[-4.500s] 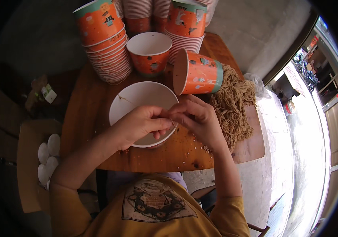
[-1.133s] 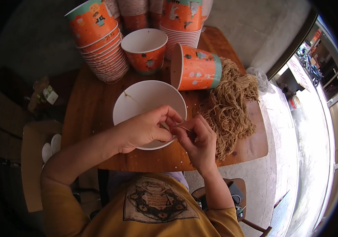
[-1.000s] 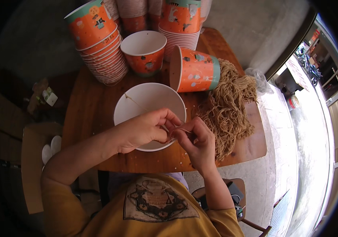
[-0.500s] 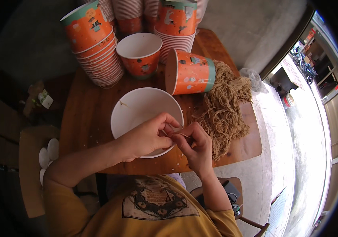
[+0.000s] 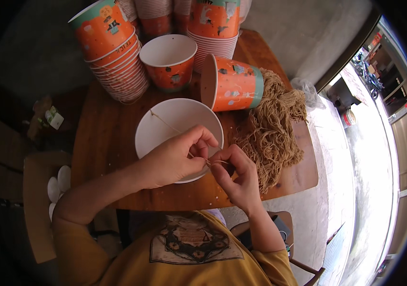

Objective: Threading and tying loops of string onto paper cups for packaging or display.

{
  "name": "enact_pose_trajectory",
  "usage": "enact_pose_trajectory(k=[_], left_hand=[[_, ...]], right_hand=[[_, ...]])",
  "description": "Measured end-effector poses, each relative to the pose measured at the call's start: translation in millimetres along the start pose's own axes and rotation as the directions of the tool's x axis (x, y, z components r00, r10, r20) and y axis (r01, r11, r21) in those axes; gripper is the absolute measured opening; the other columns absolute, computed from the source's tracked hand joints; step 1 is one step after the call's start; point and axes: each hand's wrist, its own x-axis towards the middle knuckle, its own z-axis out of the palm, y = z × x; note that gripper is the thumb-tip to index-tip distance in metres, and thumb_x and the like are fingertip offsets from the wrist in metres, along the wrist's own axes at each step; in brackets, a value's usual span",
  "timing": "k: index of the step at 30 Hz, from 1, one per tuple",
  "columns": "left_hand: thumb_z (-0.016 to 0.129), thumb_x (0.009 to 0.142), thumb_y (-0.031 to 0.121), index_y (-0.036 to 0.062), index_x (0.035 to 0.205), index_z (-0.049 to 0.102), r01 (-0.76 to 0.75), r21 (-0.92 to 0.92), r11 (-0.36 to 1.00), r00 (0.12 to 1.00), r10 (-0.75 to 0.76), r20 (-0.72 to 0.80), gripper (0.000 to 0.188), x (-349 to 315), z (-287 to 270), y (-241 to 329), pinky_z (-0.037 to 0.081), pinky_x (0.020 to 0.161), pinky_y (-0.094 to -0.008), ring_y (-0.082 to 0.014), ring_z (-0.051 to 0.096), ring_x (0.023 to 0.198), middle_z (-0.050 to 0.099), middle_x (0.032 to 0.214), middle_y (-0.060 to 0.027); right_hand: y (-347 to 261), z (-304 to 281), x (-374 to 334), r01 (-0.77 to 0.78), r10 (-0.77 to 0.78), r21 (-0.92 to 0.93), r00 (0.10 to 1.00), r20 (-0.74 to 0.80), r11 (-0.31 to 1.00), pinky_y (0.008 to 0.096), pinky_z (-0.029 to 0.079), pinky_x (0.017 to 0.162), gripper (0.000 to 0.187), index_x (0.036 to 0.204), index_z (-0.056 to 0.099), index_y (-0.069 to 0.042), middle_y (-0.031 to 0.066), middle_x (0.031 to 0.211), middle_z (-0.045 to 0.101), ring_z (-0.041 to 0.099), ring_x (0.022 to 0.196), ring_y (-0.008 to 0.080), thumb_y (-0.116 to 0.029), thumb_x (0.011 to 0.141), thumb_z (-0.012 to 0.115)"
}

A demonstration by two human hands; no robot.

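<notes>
A paper bucket (image 5: 147, 138) stands before me on the wooden table, its white inside facing up. Tan string (image 5: 166, 124) runs from a hole near its far left rim across the opening to my hands. Over the bucket's near right rim, my left hand (image 5: 177, 159) pinches the string between thumb and fingertips. Close against it, my right hand (image 5: 238, 172) is pinched on the string too, and a short length shows between the fingertips. Exactly how the string loops there is hidden by the fingers. Beside my right hand lies a loose heap of tan string (image 5: 277, 138).
Behind stand an upright orange bucket (image 5: 170, 76), one lying on its side (image 5: 236, 90), and tall nested stacks (image 5: 117, 66) of more. A clear plastic bag (image 5: 308, 93) sits by the table's right edge. Below left, a cardboard box (image 5: 39, 205) holds white round pieces.
My left hand has drawn the string out from the far left rim, so a longer length shows across the bucket. Both hands stay close together at the near right rim.
</notes>
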Motion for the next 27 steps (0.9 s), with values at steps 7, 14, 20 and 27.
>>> enact_pose_trajectory(k=[7, 14, 20, 27], left_hand=[[0.056, 0.088, -0.005, 0.0054, 0.12, 0.05, -0.114, 0.236, 0.965, 0.992, 0.125, -0.03, 0.033, -0.1, 3.3, 3.9, 0.046, 0.082, -0.0246, -0.0074, 0.051, 0.089, 0.05, 0.098, 0.0002], [0.057, 0.085, -0.005, 0.0045, 0.118, 0.052, -0.116, 0.484, 0.867, 0.984, 0.168, -0.065, 0.035, -13.6, 1.1, 9.6, 0.048, 0.085, -0.0282, -0.0147, 0.057, 0.095, 0.05, 0.112, -0.0077], [0.071, 0.079, 0.0, 0.0038, 0.124, 0.048, -0.22, 0.844, 0.49, 0.862, 0.502, -0.066, 0.05, -17.7, 14.7, 15.2, 0.049, 0.085, -0.0369, -0.0245, 0.057, 0.096, 0.05, 0.113, -0.0137], [0.071, 0.084, 0.004, 0.0043, 0.12, 0.049, -0.019, 0.65, 0.759, 0.942, 0.231, -0.242, 0.043, -27.2, 25.4, 11.2, 0.053, 0.067, -0.0328, -0.0233, 0.064, 0.072, 0.062, 0.082, -0.0103]], right_hand=[[-4.5, -2.1, 1.9, 0.063, -0.074, -0.184, 0.996, -0.052, 0.981, 0.027, 0.043, 0.055, 0.013, 0.091, 0.064, -0.004, 0.0042, 0.078, 0.054, 0.05, 0.059, 0.0135, -0.008, 0.082, 0.073], [0.0, 1.7, 0.3, 0.039, -0.054, -0.146, 0.993, -0.101, 0.989, 0.0269, 0.043, 0.053, 0.011, 0.089, 0.064, -0.004, 0.0043, 0.076, 0.054, 0.051, 0.057, 0.0135, -0.007, 0.083, 0.072], [3.5, 3.1, 1.6, 0.054, -0.075, -0.156, 0.989, -0.13, 0.986, 0.0256, 0.044, 0.052, 0.01, 0.088, 0.064, -0.004, 0.0036, 0.076, 0.056, 0.052, 0.056, 0.0117, -0.006, 0.083, 0.072], [5.5, 6.8, -1.1, 0.024, -0.033, -0.064, 0.988, -0.148, 0.998, 0.0236, 0.045, 0.053, 0.009, 0.09, 0.065, -0.003, 0.0034, 0.078, 0.057, 0.054, 0.058, 0.0094, -0.005, 0.085, 0.071]])
